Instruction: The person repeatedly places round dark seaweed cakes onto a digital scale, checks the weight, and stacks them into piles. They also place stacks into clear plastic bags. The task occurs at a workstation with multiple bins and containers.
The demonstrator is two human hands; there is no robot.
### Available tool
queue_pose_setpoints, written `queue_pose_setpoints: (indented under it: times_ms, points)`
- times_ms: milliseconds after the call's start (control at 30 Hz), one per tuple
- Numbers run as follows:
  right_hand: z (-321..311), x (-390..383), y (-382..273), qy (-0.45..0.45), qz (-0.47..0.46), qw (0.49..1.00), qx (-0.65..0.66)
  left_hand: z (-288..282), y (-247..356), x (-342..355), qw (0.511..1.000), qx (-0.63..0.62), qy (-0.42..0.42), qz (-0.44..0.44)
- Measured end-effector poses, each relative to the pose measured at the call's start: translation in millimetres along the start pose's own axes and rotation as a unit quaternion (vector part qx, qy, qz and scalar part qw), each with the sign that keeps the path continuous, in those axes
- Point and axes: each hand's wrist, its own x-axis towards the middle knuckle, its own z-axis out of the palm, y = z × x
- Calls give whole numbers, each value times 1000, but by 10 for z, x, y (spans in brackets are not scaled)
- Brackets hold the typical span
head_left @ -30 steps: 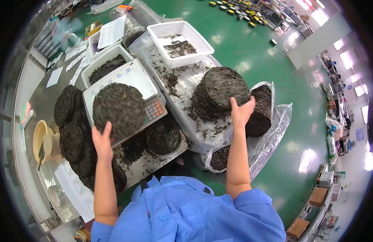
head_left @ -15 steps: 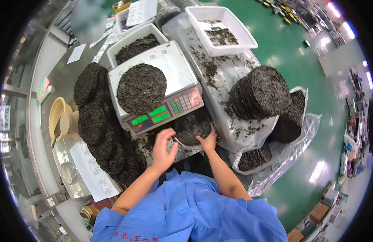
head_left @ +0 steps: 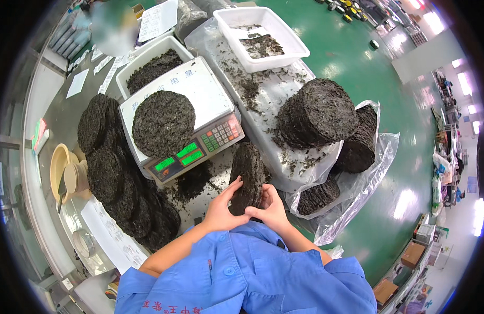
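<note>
Both my hands hold a stack of round, dark dried seaweed cakes [head_left: 246, 172] on edge, close to my body. My left hand [head_left: 223, 210] is closed on its left side, with the thumb toward me. On the right side my right hand [head_left: 271, 210] grips it, and the two thumbs nearly meet at the near edge. Just beyond stands a digital scale [head_left: 221, 137] with green displays and a white pan. One round seaweed cake [head_left: 163, 123] lies flat on that pan, overhanging its near edge a little.
Overlapping seaweed piles [head_left: 107, 172] line the scale's left side. To the right, a tall seaweed stack [head_left: 318, 112] stands on a plastic-covered surface, beside a clear bag [head_left: 352, 201] with more stacks. White bins [head_left: 299, 52] with scraps sit behind. A yellow bowl [head_left: 58, 167] stands far left.
The seaweed stack has come out from beside the scale's front edge and been tipped up on edge toward me. My left hand, earlier apart from it, now grips it too. The view has shifted.
</note>
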Motion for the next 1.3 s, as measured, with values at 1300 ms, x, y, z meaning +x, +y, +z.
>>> queue_pose_setpoints:
  times_ms: [1300]
  points:
    - [2289, 353, -710, -417, -437, 712, -358, -936, 454, -1561, 799, -316, 486, 161]
